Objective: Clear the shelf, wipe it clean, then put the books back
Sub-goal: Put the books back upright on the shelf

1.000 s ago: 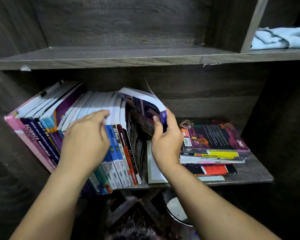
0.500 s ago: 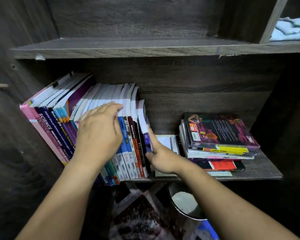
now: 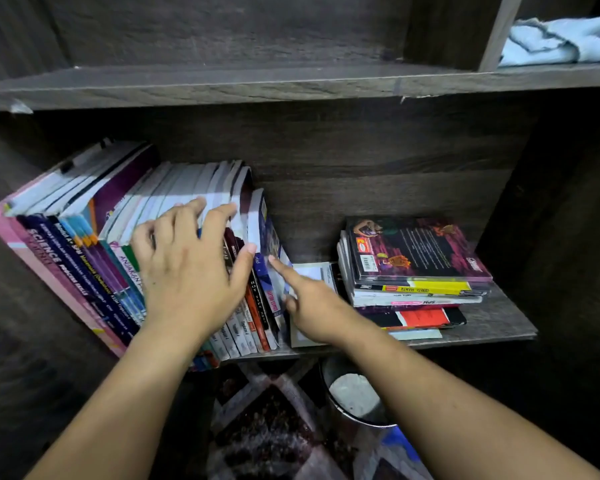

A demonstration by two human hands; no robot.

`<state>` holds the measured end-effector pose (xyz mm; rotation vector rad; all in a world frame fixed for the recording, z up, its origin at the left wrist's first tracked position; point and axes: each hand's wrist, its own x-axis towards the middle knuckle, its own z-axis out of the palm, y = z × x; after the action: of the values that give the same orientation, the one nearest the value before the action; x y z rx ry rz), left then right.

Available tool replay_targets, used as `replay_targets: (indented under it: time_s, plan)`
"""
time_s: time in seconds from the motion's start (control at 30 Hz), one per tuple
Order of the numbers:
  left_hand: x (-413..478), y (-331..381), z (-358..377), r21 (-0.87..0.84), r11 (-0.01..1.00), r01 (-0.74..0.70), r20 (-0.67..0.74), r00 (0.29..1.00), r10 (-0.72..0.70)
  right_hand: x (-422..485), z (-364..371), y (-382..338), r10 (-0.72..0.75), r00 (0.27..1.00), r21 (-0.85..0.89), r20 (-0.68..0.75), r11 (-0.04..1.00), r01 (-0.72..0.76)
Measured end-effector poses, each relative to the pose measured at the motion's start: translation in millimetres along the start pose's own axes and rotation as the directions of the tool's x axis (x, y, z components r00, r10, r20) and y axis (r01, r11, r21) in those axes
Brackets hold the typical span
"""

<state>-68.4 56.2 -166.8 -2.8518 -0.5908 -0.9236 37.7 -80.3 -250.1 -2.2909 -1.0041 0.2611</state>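
Books (image 3: 84,244) aslant leftward, spines outward

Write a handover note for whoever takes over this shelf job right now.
Left hand: open, flat on the leaning row of books.
Right hand: forefinger pushing the row's end book; holds nothing.
Stack lies flat at the right of the shelf; cloth is on the upper shelf.
Done, apparently: clearing, wiping, most restocking.
Left: square up the row.
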Motion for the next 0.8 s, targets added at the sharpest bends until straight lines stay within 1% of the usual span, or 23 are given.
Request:
replay_targets:
  time_s: [0.07, 0.1, 0.17, 0.23, 0.33, 0.4, 0.47, 0.53, 0.6, 0.67, 0.73, 0.8]
  plan:
    - [1, 0, 2, -0.004, 1.0, 0.0, -0.027, 1.0, 0.0, -4, -21, 6, -0.097, 0.988, -0.221, -0.12, 0.973, 0.069]
    - [1, 0, 2, -0.003, 1.0, -0.001, -0.038, 0.999, 0.001, -8, -32, 11, -0.135, 0.976, -0.324, -0.168, 0.943, 0.075]
    - [2, 0, 4, -0.005, 1.0, -0.002, -0.049, 0.999, 0.002, -18, -50, 25, -0.136, 0.967, -0.456, -0.216, 0.89, 0.023]
    - [2, 1, 4, -0.002, 1.0, 0.001, -0.053, 0.999, -0.001, -30, -61, 40, -0.064, 0.968, -0.513, -0.241, 0.855, -0.071]
    - [3, 2, 5, 0.01, 1.0, -0.004, -0.061, 0.998, 0.005, -48, -69, 58, -0.024, 0.969, -0.564, -0.246, 0.817, -0.123]
    - [2, 2, 5, 0.006, 1.0, -0.008, -0.073, 0.997, 0.008, -56, -69, 66, -0.024, 0.978, -0.633, -0.206, 0.766, -0.114]
    - [2, 3, 6, 0.001, 1.0, -0.006, -0.093, 0.996, 0.006, -61, -60, 68, -0.082, 0.984, -0.705, -0.156, 0.708, -0.052]
    - [2, 5, 6, 0.001, 1.0, 0.002, -0.106, 0.994, -0.002, -60, -40, 64, -0.161, 0.985, -0.76, -0.055, 0.646, 0.063]
    - [2, 7, 7, -0.001, 1.0, 0.011, -0.113, 0.994, -0.011, -57, -16, 55, -0.192, 0.978, -0.801, 0.088, 0.57, 0.184]
    - [3, 9, 8, -0.008, 1.0, 0.015, -0.122, 0.992, -0.016, -54, 3, 47, -0.188, 0.966, -0.84, 0.176, 0.483, 0.247]
    - [3, 9, 9, -0.01, 1.0, 0.023, -0.136, 0.99, -0.025, -46, 16, 50, -0.118, 0.962, -0.856, 0.246, 0.439, 0.273]
    - [4, 10, 10, -0.012, 0.999, 0.042, -0.15, 0.988, -0.043, -36, 22, 49, -0.08, 0.961, -0.867, 0.263, 0.418, 0.272]
